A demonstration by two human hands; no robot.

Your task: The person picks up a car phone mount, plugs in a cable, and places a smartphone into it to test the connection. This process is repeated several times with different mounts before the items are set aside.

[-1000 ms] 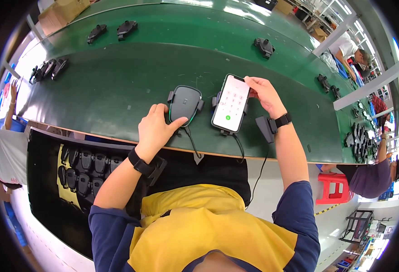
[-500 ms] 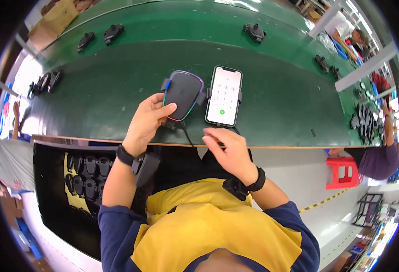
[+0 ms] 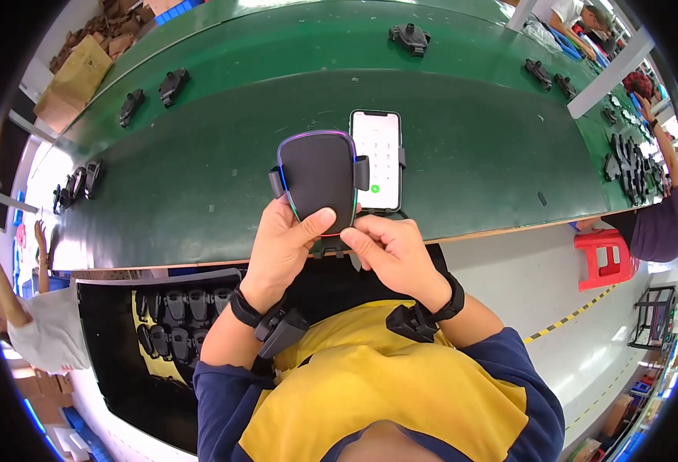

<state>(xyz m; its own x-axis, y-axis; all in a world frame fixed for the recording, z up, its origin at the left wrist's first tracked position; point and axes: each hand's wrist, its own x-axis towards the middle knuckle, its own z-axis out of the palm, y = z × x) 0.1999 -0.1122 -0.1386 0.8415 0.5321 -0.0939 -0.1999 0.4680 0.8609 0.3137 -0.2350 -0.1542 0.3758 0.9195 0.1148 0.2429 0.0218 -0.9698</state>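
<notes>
My left hand grips a black phone holder by its lower left part, thumb on its front face. The holder has a glowing coloured rim and a side arm at each edge; its face is bare. At its lower right corner is my right hand, thumb and fingers closed together, touching the edge. What those fingers pinch is hidden. Just behind and to the right, a phone with a lit keypad screen sits in another holder, whose side arm shows. The holder in hand overlaps the phone's left edge.
The green table carries more black holders at its far side and a group at the right. Left below the edge, a black bin contains several holders. A red stool stands right. Other people work at both sides.
My left hand has brought the holder nearer to me and to the right, now partly over the phone. My right hand has closed in on its lower corner. The view has shifted slightly.
</notes>
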